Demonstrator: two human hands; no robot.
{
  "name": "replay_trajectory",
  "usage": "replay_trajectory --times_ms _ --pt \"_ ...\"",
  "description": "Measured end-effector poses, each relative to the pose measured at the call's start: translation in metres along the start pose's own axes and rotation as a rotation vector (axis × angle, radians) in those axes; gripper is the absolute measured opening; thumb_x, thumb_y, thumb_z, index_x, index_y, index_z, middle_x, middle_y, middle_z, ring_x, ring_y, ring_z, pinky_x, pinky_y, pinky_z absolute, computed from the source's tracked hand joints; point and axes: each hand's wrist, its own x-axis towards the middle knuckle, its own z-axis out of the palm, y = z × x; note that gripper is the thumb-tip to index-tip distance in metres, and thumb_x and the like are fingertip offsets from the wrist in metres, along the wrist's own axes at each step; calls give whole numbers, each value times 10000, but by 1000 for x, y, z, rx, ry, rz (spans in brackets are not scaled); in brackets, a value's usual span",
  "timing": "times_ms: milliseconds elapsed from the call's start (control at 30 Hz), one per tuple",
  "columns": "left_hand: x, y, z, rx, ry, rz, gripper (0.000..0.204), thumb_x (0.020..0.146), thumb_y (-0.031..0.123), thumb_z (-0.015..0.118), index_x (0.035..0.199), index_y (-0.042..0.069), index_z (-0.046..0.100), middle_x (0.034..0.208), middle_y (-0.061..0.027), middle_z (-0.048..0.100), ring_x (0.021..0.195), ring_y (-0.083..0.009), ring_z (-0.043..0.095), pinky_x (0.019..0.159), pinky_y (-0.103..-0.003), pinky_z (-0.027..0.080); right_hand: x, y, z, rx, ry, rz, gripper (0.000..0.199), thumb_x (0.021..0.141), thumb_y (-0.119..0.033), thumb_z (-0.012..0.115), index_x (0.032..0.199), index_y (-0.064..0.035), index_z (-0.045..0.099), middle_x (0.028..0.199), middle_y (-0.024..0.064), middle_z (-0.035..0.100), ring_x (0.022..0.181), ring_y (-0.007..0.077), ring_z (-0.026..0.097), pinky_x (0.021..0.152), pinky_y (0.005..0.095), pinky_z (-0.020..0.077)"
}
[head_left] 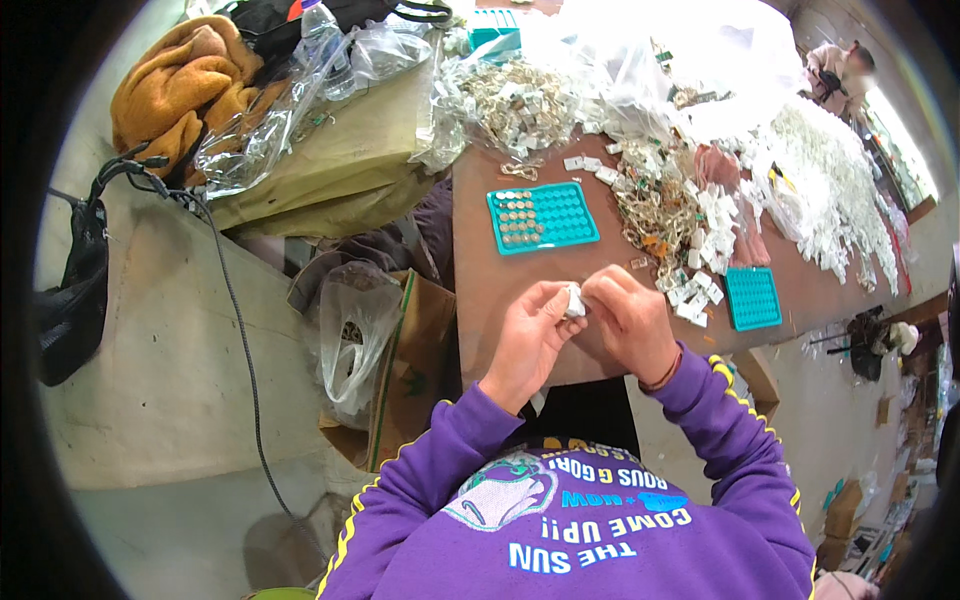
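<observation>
- The left hand (532, 335) is on the person's side of the teal tray (570, 215), with its palm turned inward; its thumb and fingertips pinch the small white piece (574, 300)
- The right hand (635, 325) is nearer the person than the tray and to its right, with bent wrist and curled fingers; its fingertips come to the piece, but I cannot tell if they grip it
- The purple sweatshirt (600, 565), on the near side of the tray, carries large white, yellow and blue lettering, upside down here, beside a cartoon figure
- The piece is just beyond the tray's near edge, toward the person; it looks white and compact, partly hidden by fingers
</observation>
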Motion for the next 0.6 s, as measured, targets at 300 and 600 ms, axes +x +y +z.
replay_trajectory --times_ms 300,600 --pt "5 11 -11 -833 -126 -113 206 918 122 578 1070 -14 553 894 -43 527 657 -84 513 519 -204 439 -32 13 15 680 347 481 115 942 -80 582 985 17 626 829 52 655 730 98 627 650 218 497" --pt "3 18 -6 -1030 -226 -105 217 892 82 588 1088 0 546 865 -27 485 498 -27 443 413 -171 325 -41 0 27 176 253 55 113 817 8 647 926 -22 657 858 119 656 771 271 654 671 323 519"
